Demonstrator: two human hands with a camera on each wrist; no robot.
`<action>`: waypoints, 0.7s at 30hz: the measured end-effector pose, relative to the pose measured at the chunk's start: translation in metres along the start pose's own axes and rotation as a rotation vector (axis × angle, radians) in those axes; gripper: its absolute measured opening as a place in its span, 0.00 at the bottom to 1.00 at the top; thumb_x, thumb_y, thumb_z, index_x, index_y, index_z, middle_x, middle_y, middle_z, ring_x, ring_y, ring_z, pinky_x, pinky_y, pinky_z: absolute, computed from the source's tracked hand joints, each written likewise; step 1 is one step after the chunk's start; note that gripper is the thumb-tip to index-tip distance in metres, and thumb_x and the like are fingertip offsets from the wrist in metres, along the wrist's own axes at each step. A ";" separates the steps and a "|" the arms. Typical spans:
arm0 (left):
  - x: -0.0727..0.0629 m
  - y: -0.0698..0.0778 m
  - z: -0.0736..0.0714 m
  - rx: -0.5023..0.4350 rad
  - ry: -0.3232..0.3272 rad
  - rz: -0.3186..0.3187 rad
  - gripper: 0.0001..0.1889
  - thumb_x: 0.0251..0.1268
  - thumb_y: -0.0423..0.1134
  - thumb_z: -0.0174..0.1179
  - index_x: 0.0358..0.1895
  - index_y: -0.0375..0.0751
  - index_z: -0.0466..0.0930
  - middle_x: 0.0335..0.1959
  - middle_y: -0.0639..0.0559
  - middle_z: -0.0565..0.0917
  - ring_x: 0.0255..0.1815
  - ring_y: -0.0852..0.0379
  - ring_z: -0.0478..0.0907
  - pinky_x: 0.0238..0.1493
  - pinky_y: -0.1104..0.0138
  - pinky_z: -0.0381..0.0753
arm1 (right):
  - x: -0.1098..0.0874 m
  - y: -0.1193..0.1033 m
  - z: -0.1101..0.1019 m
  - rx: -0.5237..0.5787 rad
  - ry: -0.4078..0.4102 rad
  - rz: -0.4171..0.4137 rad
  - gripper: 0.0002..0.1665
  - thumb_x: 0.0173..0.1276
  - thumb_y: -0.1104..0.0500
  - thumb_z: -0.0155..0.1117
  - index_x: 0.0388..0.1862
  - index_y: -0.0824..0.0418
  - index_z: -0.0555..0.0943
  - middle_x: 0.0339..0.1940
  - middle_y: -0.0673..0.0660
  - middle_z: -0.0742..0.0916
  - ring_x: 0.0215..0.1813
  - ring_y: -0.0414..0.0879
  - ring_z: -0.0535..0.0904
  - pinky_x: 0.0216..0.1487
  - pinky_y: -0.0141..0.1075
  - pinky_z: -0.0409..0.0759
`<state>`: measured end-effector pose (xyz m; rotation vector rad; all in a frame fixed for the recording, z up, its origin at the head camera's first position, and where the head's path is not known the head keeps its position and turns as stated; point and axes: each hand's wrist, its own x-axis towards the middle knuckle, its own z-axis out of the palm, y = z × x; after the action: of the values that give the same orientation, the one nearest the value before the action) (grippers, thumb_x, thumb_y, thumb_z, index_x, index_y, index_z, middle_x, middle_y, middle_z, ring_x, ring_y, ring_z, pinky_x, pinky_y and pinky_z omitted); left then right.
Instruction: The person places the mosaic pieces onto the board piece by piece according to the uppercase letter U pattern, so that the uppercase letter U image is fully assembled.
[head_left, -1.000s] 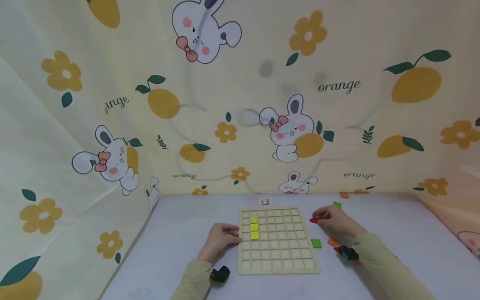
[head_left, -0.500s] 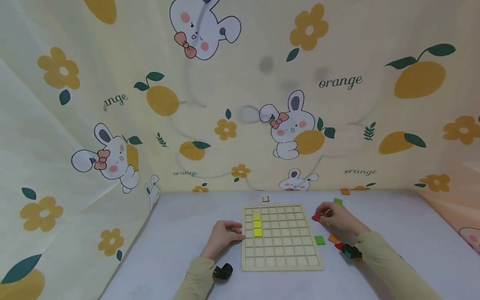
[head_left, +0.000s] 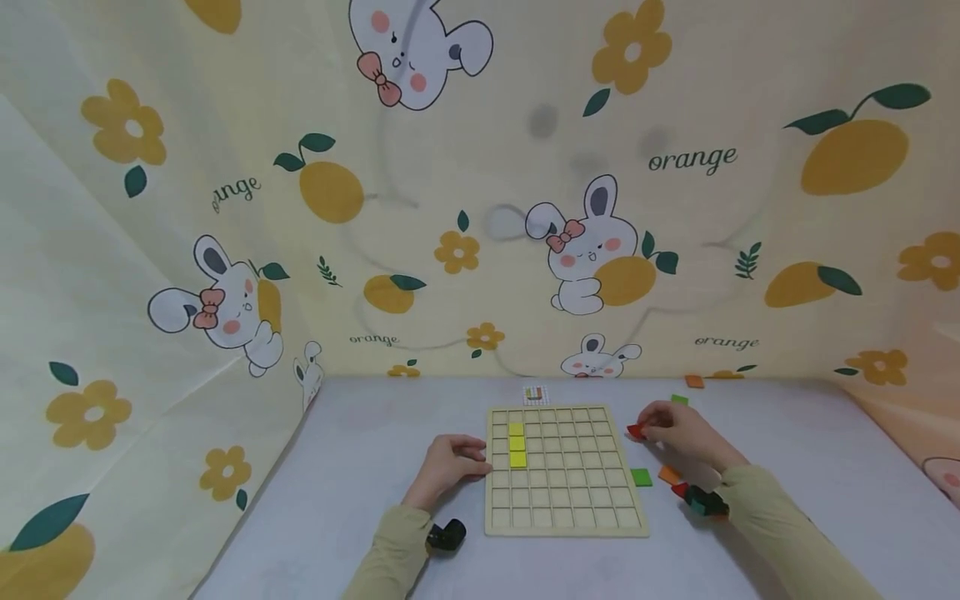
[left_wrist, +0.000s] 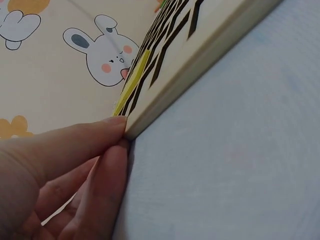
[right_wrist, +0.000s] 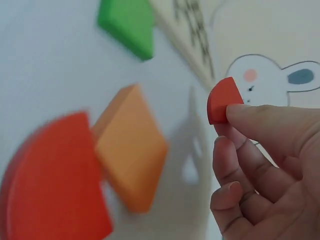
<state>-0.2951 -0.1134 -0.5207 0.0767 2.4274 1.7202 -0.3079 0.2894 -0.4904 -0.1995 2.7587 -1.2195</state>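
Observation:
My right hand [head_left: 684,432] is right of the wooden grid board [head_left: 566,523] and pinches a small red quarter-round tile [right_wrist: 222,100] between thumb and fingers. The tile is held up, apart from the board. At the board's left edge, my left hand [head_left: 447,468] rests its fingertips against the wooden rim, fingers loosely extended; the left wrist view shows the thumb [left_wrist: 75,145] touching the rim. Three yellow square tiles [head_left: 517,444] sit in a column in the board's second column of cells.
Right of the board lie a green tile [head_left: 641,477], an orange tile [head_left: 670,474] and another red tile [right_wrist: 55,185]. Farther back are a second green tile [head_left: 679,400] and an orange one [head_left: 694,382]. A small printed card [head_left: 535,395] lies behind the board.
The head view has tilted slightly, so the scene sits a little higher. Both hands keep nearly the same places by the board, the red tile still pinched in the right hand.

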 end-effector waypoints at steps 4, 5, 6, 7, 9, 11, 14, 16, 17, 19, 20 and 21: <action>0.000 0.000 -0.001 -0.013 -0.008 0.005 0.21 0.43 0.28 0.75 0.45 0.35 0.83 0.30 0.49 0.82 0.28 0.56 0.80 0.31 0.65 0.84 | 0.001 -0.006 -0.001 0.058 0.018 0.046 0.13 0.65 0.58 0.65 0.47 0.61 0.79 0.40 0.54 0.84 0.42 0.49 0.76 0.40 0.38 0.76; 0.000 0.000 -0.001 -0.015 -0.009 0.007 0.21 0.43 0.28 0.75 0.45 0.35 0.83 0.29 0.49 0.82 0.28 0.56 0.80 0.31 0.65 0.84 | 0.001 -0.009 0.000 0.075 0.015 0.044 0.14 0.65 0.57 0.65 0.47 0.62 0.79 0.40 0.54 0.84 0.42 0.49 0.77 0.41 0.38 0.77; 0.000 0.000 -0.001 -0.017 -0.010 0.008 0.21 0.43 0.28 0.75 0.45 0.35 0.83 0.29 0.49 0.82 0.28 0.56 0.80 0.31 0.65 0.84 | 0.000 -0.013 0.001 0.099 0.016 0.053 0.15 0.65 0.56 0.66 0.48 0.62 0.79 0.40 0.54 0.84 0.42 0.50 0.77 0.42 0.39 0.77; 0.000 0.000 -0.001 -0.019 -0.010 0.013 0.21 0.43 0.28 0.75 0.45 0.35 0.83 0.29 0.48 0.82 0.28 0.56 0.80 0.31 0.65 0.84 | 0.000 -0.017 0.003 0.120 0.014 0.052 0.16 0.65 0.56 0.66 0.48 0.62 0.79 0.40 0.54 0.84 0.42 0.50 0.77 0.42 0.39 0.77; 0.000 0.000 -0.001 -0.026 -0.012 0.017 0.21 0.43 0.28 0.75 0.45 0.34 0.83 0.29 0.48 0.82 0.28 0.56 0.80 0.31 0.65 0.84 | 0.000 -0.026 0.007 0.156 0.002 0.049 0.17 0.65 0.55 0.67 0.48 0.63 0.79 0.39 0.55 0.84 0.42 0.50 0.78 0.43 0.40 0.77; 0.000 0.000 -0.001 -0.031 -0.013 0.018 0.21 0.43 0.28 0.75 0.45 0.34 0.83 0.29 0.48 0.82 0.28 0.56 0.81 0.31 0.65 0.84 | 0.000 -0.035 0.013 0.176 -0.008 0.039 0.16 0.64 0.55 0.67 0.47 0.63 0.80 0.39 0.54 0.85 0.42 0.49 0.78 0.44 0.39 0.77; 0.000 0.001 -0.001 -0.039 -0.015 0.014 0.20 0.43 0.28 0.75 0.45 0.34 0.83 0.29 0.48 0.82 0.28 0.56 0.81 0.31 0.65 0.84 | -0.001 -0.048 0.024 0.186 -0.026 0.005 0.14 0.64 0.56 0.67 0.45 0.63 0.81 0.37 0.54 0.85 0.40 0.48 0.79 0.44 0.38 0.78; -0.001 0.001 -0.001 -0.043 -0.015 0.012 0.20 0.43 0.28 0.74 0.45 0.34 0.83 0.29 0.48 0.82 0.28 0.56 0.81 0.31 0.65 0.84 | 0.000 -0.054 0.033 0.203 -0.041 -0.029 0.13 0.63 0.57 0.68 0.43 0.63 0.82 0.35 0.54 0.86 0.39 0.47 0.80 0.44 0.37 0.78; -0.001 0.001 -0.001 -0.043 -0.013 0.012 0.20 0.44 0.28 0.74 0.45 0.34 0.83 0.29 0.48 0.82 0.28 0.56 0.81 0.31 0.65 0.84 | 0.000 -0.056 0.038 0.218 -0.055 -0.051 0.13 0.63 0.57 0.69 0.42 0.63 0.82 0.35 0.54 0.85 0.38 0.47 0.80 0.42 0.37 0.78; -0.001 0.000 0.000 -0.043 -0.008 0.009 0.20 0.43 0.28 0.74 0.45 0.34 0.83 0.29 0.49 0.82 0.28 0.56 0.81 0.32 0.65 0.84 | 0.001 -0.060 0.047 0.244 -0.086 -0.092 0.12 0.63 0.58 0.69 0.41 0.64 0.82 0.33 0.54 0.85 0.37 0.47 0.80 0.40 0.37 0.79; -0.001 0.000 0.000 -0.039 -0.005 0.013 0.20 0.43 0.28 0.74 0.45 0.34 0.83 0.29 0.49 0.83 0.28 0.56 0.81 0.31 0.65 0.84 | 0.002 -0.062 0.052 0.255 -0.106 -0.112 0.12 0.62 0.58 0.69 0.41 0.64 0.82 0.33 0.54 0.85 0.37 0.47 0.80 0.39 0.37 0.79; -0.001 -0.001 0.000 -0.034 0.000 0.010 0.20 0.43 0.29 0.75 0.45 0.35 0.83 0.29 0.49 0.83 0.28 0.56 0.81 0.31 0.65 0.84 | 0.002 -0.064 0.057 0.261 -0.122 -0.127 0.11 0.62 0.59 0.69 0.40 0.64 0.82 0.32 0.54 0.85 0.36 0.46 0.79 0.38 0.36 0.79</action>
<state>-0.2941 -0.1135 -0.5213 0.0845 2.4007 1.7647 -0.2962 0.2054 -0.4814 -0.4126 2.4858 -1.5280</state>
